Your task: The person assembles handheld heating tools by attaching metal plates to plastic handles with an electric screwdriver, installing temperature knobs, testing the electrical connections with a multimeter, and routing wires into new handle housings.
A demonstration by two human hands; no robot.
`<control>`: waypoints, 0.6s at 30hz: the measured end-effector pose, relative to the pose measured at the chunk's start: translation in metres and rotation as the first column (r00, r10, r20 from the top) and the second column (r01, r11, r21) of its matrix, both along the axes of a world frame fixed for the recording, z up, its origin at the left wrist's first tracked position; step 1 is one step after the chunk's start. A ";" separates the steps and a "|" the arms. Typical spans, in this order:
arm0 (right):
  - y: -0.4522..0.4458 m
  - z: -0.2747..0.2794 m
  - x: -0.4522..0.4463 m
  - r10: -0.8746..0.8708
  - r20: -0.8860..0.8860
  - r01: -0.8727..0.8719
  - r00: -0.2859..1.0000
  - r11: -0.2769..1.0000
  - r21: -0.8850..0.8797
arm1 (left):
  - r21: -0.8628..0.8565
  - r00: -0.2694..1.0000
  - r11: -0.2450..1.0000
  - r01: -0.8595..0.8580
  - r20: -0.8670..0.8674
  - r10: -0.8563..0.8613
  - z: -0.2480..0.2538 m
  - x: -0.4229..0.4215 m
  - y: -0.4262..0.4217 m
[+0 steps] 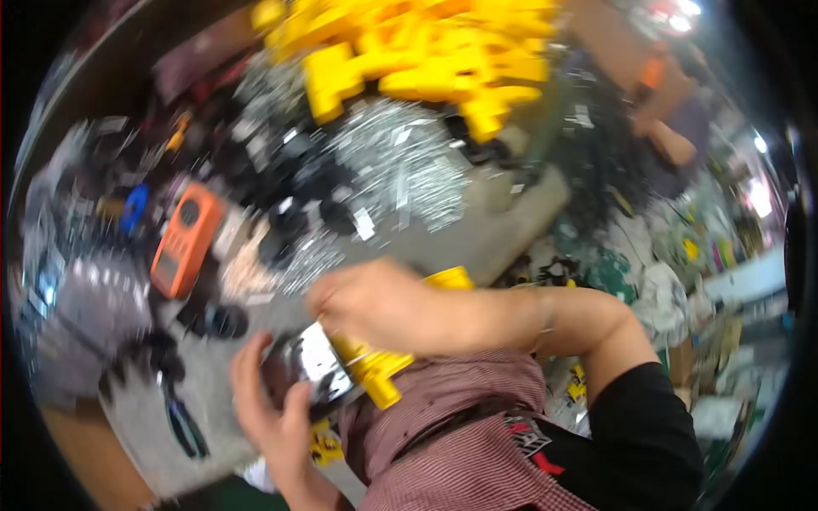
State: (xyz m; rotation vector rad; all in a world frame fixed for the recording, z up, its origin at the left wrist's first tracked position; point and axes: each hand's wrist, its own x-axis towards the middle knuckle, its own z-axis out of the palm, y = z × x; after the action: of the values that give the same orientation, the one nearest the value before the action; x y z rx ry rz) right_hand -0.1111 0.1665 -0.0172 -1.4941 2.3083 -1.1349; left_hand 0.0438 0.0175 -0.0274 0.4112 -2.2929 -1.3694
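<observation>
My left hand is wrapped round a dark, shiny object with a bright reflection on its face. Just above it, my right hand is closed with the fingers pressed together at the object's upper edge; motion blurs them, and what they pinch cannot be made out. A yellow plastic part lies beside the shiny object, partly under my right forearm. Another yellow piece shows behind that forearm.
Yellow parts are heaped at the top, above a pile of silvery metal pieces. An orange meter and pliers lie at the left. Another person's arm shows at the upper right.
</observation>
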 end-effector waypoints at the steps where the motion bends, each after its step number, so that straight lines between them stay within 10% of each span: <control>1: 0.008 -0.003 -0.007 -0.019 0.002 0.019 1.000 0.994 -0.104 | 0.022 0.998 0.998 0.057 0.010 -0.057 -0.001 -0.003 0.003; 5: 0.017 0.013 -0.016 -0.008 -0.029 0.011 1.000 0.997 0.077 | -0.315 0.981 0.931 0.184 0.116 -0.155 0.001 -0.007 0.005; 10: 0.015 -0.003 -0.015 -0.011 -0.137 0.023 0.991 0.996 0.088 | -0.338 0.974 0.918 0.208 0.161 -0.162 0.003 -0.008 0.004; 12: 0.012 -0.005 -0.010 0.038 -0.436 0.058 0.899 0.977 0.205 | -0.306 0.975 0.930 0.204 0.152 -0.164 0.000 -0.006 0.005; 18: 0.007 -0.029 -0.027 0.201 -0.427 -0.165 0.882 0.979 0.120 | -0.418 0.950 0.854 0.309 0.182 -0.255 0.005 -0.005 0.002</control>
State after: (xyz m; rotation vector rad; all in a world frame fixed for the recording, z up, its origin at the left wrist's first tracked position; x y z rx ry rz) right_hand -0.1376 0.1731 -0.0458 -2.0587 2.3676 -0.7002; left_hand 0.0384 0.0195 -0.0227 0.0048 -2.7531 -0.9078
